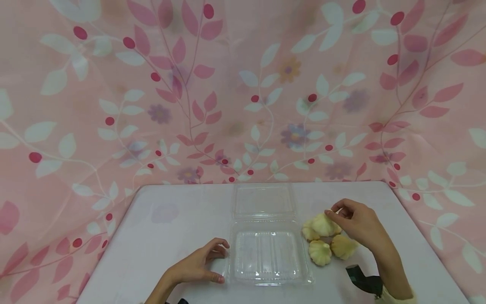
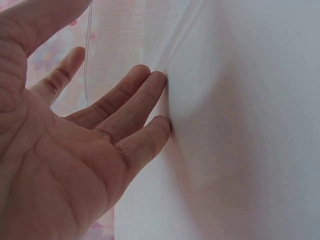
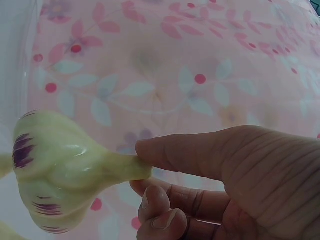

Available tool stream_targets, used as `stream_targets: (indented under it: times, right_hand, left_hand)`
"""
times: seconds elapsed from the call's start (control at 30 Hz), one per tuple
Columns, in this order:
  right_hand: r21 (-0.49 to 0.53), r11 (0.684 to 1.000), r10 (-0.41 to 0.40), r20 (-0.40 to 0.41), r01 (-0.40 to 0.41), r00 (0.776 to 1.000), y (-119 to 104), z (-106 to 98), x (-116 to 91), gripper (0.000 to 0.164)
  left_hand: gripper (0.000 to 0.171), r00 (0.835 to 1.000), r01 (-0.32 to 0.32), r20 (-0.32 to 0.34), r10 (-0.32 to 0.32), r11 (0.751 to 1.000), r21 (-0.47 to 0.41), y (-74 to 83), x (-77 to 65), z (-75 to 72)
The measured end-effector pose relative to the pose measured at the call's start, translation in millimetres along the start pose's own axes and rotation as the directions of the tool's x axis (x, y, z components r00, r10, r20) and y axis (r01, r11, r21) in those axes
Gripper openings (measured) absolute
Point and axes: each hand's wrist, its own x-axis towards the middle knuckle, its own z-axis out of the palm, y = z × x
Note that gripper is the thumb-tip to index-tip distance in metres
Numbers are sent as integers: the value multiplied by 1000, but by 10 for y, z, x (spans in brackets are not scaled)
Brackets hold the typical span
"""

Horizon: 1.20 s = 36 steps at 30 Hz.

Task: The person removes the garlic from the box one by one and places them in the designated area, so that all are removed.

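A pale garlic bulb (image 3: 65,170) with purple streaks hangs from my right hand (image 1: 355,221), whose thumb and fingers pinch its stem. In the head view that bulb (image 1: 323,224) is over several other garlic bulbs (image 1: 320,252) at the right of the container. An opened clear plastic clamshell container (image 1: 271,257) lies on the table, its lid (image 1: 264,202) folded back to the far side. My left hand (image 1: 203,264) is beside the container's left edge with fingers spread; in the left wrist view its fingertips (image 2: 159,80) touch the white surface.
The white table (image 1: 171,219) has rounded far corners. Behind and at both sides hangs a pink cloth (image 1: 235,84) printed with leaves and flowers. A dark strap-like piece (image 1: 362,280) shows at the right wrist.
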Motion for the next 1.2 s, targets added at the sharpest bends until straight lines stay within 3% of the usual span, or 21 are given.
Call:
stream_targets:
  times: [1.2]
  right_hand:
    - [-77, 989, 127, -46, -130, 991, 435, -330, -127, 43]
  left_hand:
    - [79, 999, -37, -5, 37, 999, 8, 16, -21, -4]
